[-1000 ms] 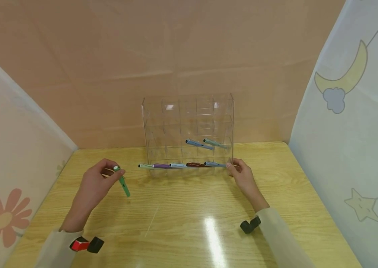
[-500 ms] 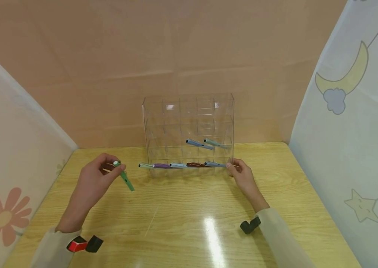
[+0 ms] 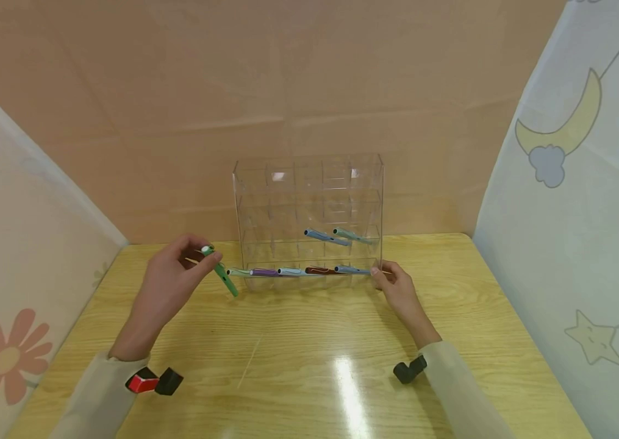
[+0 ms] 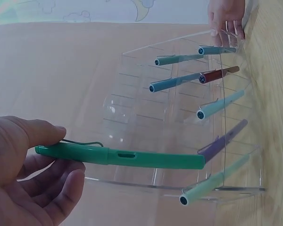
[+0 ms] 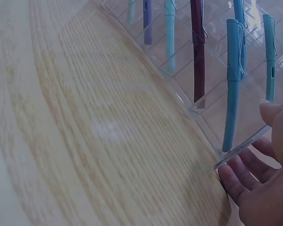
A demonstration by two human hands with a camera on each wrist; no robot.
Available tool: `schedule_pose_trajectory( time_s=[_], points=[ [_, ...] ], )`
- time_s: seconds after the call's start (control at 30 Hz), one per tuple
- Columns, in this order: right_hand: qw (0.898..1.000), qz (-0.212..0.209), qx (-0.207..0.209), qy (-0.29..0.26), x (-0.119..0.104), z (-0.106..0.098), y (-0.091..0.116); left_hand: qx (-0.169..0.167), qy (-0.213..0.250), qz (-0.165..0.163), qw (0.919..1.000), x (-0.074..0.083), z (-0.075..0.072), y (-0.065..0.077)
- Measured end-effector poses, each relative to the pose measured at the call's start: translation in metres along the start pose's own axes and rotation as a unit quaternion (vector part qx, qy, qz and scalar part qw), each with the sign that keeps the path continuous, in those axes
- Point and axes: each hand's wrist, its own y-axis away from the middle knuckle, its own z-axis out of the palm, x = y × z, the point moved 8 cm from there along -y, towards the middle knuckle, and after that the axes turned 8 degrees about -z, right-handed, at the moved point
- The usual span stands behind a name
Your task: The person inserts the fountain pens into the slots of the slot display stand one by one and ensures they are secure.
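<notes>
A green pen (image 4: 127, 157) with a clip is pinched at its capped end between the thumb and fingers of my left hand (image 3: 169, 283). Its free end slants down toward the right, just left of a clear acrylic pen rack (image 3: 309, 210). My right hand (image 3: 399, 292) holds the rack's lower right edge, thumb in front and fingers behind. Along the bottom row lie a pale green pen (image 4: 217, 181), a purple pen (image 3: 264, 272), a light blue pen (image 3: 291, 271), a dark red pen (image 3: 320, 270) and a blue pen (image 5: 232, 84). One row higher are another blue pen (image 3: 327, 236) and a grey-green pen (image 3: 353, 235).
The rack stands on a wood-grain table (image 3: 287, 366), close to an orange-brown backdrop (image 3: 309, 79). Pale printed cloth walls (image 3: 567, 244) rise on both sides. The upper rows of the rack hold no pens.
My left hand has moved right and a little farther away, bringing the green pen up beside the rack's lower left corner. The right hand and rack have stayed in place.
</notes>
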Motion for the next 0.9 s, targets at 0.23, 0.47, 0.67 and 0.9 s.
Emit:
schedule_pose_trajectory(
  time_s=[0.23,0.47,0.67,0.9],
  points=[
    [1.0,-0.005,0.004,0.003,0.0,-0.001,-0.001,-0.015,0.023,-0.001,0.9996,0.012,0.008,-0.014],
    [1.0,0.001,0.002,0.004,0.001,0.0,0.0,-0.017,0.043,0.008,0.9989,0.02,0.017,-0.028],
    [1.0,0.0,0.001,0.006,-0.001,0.0,0.001,-0.019,0.069,0.008,0.9974,0.024,0.027,-0.04],
    [1.0,0.001,0.001,0.002,-0.003,0.0,0.0,-0.009,0.081,0.022,0.9964,0.028,0.037,-0.052]
  ],
)
